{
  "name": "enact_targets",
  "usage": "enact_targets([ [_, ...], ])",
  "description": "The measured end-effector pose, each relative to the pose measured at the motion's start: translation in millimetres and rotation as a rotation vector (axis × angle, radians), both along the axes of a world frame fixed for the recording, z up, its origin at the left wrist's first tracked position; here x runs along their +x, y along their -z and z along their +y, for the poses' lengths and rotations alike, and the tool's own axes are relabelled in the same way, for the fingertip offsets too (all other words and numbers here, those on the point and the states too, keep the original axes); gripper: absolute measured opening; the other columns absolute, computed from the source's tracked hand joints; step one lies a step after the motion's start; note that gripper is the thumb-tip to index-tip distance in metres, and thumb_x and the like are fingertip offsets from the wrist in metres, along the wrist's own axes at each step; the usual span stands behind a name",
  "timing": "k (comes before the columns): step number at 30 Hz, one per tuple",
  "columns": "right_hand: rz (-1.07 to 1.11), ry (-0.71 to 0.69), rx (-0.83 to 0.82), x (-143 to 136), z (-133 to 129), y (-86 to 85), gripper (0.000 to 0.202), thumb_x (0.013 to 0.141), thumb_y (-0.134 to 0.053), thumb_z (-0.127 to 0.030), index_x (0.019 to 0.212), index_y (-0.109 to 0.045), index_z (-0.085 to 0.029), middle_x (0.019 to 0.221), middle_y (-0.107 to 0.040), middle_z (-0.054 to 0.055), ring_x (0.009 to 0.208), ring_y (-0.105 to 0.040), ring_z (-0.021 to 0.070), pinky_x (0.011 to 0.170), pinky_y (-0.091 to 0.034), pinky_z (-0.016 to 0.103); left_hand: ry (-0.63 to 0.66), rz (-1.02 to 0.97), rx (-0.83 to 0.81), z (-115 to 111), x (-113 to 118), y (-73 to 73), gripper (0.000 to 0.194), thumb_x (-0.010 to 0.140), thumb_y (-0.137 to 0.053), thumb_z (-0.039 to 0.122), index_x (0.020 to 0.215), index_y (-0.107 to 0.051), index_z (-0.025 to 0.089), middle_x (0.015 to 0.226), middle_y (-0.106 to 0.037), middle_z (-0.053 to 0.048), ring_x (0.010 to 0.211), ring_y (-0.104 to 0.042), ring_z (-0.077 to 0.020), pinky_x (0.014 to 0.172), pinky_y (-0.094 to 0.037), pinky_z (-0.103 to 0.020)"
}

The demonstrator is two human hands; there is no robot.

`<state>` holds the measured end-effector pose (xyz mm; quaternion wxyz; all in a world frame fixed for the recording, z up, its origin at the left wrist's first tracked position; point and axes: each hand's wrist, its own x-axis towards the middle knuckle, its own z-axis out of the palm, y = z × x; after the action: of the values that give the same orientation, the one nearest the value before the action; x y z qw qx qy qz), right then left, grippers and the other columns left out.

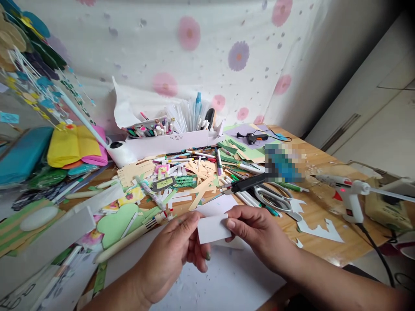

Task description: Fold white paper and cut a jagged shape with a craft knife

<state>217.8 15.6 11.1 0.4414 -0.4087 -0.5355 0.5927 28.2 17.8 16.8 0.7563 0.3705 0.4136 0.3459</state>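
I'm watching the wooden table (314, 149): its edge slants along right of the white sheet (227, 280), paper-strip clutter (202, 166) crowds beyond the sheet, and room to move lies just over it. Above the sheet, left hand (175, 246) and right hand (256, 229) each pinch an end of the small white card (212, 230). Its long axis runs side to side, right end slightly higher. Fingertips behind it are partly hidden; a pixelated patch (285, 164) past the sheet I can't make out.

paper piece (212, 230) between left hand (181, 246) and right hand (256, 229), paper strips (203, 172) beyond, marker box (165, 146) behind strips, scissors (274, 199) right, glue gun (352, 201) farther right
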Motion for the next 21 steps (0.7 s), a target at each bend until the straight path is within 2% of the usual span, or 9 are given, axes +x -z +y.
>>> enact_targets([
  [4, 0.110, -0.051, -0.088, 0, 0, 5.9, 0.027, 0.080, -0.068, -0.039, 0.079, -0.065, -0.013, 0.063, -0.061, -0.001, 0.058, -0.058, 0.0073, 0.059, -0.047, 0.019, 0.052, 0.025, 0.004, 2, -1, -0.5, 0.037, 0.087, -0.047, 0.051, 0.090, -0.059, 0.016, 0.050, -0.058, 0.000, 0.037, -0.050, -0.0111, 0.041, -0.041, -0.021],
  [9, 0.184, -0.054, -0.123, -2, 0, 7.2, 0.028, 0.077, -0.071, -0.036, 0.091, -0.063, -0.014, 0.066, -0.060, -0.003, 0.053, -0.058, 0.0071, 0.054, -0.048, 0.020, 0.057, 0.049, 0.030, 1, -1, -3.4, 0.037, 0.087, -0.048, 0.050, 0.090, -0.060, 0.015, 0.049, -0.057, -0.001, 0.039, -0.050, -0.0126, 0.039, -0.040, -0.021],
  [12, 0.152, -0.018, -0.080, -4, -2, 5.8, 0.027, 0.078, -0.070, -0.034, 0.094, -0.061, -0.014, 0.063, -0.057, -0.004, 0.054, -0.057, 0.0070, 0.055, -0.047, 0.020, 0.055, -0.017, 0.090, -2, -2, -3.0, 0.041, 0.084, -0.050, 0.054, 0.091, -0.062, 0.016, 0.058, -0.058, -0.002, 0.049, -0.053, -0.0147, 0.043, -0.046, -0.025],
  [14, 0.150, 0.005, -0.034, -6, -5, 6.8, 0.024, 0.079, -0.069, -0.034, 0.091, -0.060, -0.015, 0.062, -0.057, -0.004, 0.056, -0.056, 0.0068, 0.056, -0.046, 0.019, 0.102, -0.026, 0.134, -3, -3, -0.2, 0.039, 0.081, -0.055, 0.055, 0.091, -0.062, 0.017, 0.065, -0.059, -0.003, 0.056, -0.054, -0.0150, 0.050, -0.049, -0.026],
  [17, 0.172, 0.033, 0.068, -9, -11, 11.5, 0.020, 0.081, -0.068, -0.031, 0.090, -0.057, -0.017, 0.066, -0.056, -0.004, 0.061, -0.056, 0.0070, 0.058, -0.045, 0.019, 0.160, 0.068, 0.177, -4, -4, 4.7, 0.028, 0.078, -0.065, 0.044, 0.089, -0.064, 0.019, 0.073, -0.060, -0.002, 0.063, -0.055, -0.0144, 0.058, -0.049, -0.026],
  [21, 0.044, 0.013, 0.217, -11, -16, 12.3, 0.016, 0.083, -0.065, -0.029, 0.087, -0.054, -0.018, 0.069, -0.058, -0.002, 0.061, -0.057, 0.0090, 0.058, -0.046, 0.021, 0.105, 0.147, 0.207, -3, -2, 5.8, 0.019, 0.081, -0.063, 0.037, 0.085, -0.064, 0.018, 0.071, -0.058, 0.000, 0.059, -0.050, -0.0106, 0.053, -0.045, -0.022],
])
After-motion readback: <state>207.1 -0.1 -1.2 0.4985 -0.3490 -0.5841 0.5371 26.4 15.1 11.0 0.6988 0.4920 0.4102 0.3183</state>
